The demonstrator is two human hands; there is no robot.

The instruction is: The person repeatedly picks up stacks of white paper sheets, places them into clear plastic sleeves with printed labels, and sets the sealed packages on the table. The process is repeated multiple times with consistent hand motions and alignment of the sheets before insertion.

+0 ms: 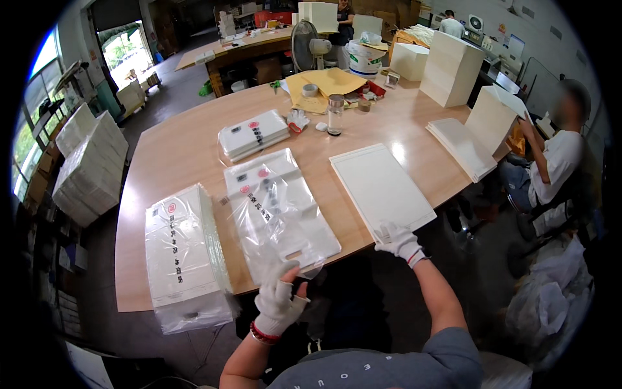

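Note:
My left hand [280,299], in a white glove with bare fingertips, is raised at the table's near edge. Its fingers and thumb are apart, by the lower end of a clear plastic bag [278,217] with a handle cutout and black and red print. Whether a fingertip touches the film I cannot tell. My right hand [400,244], gloved too, rests stretched fingers on the near-left corner of a flat stack of white paper [382,185]. Left of the bag stands a tall pile of paper [176,243] wrapped in printed clear plastic.
Behind the bag lies a pile of folded printed bags [254,135]. A glass jar [335,115], tape roll [310,90] and yellow paper [334,81] lie farther back. Paper stacks [451,68] stand at right, where a seated co-worker [557,155] handles sheets. A fan [304,47] stands behind the table.

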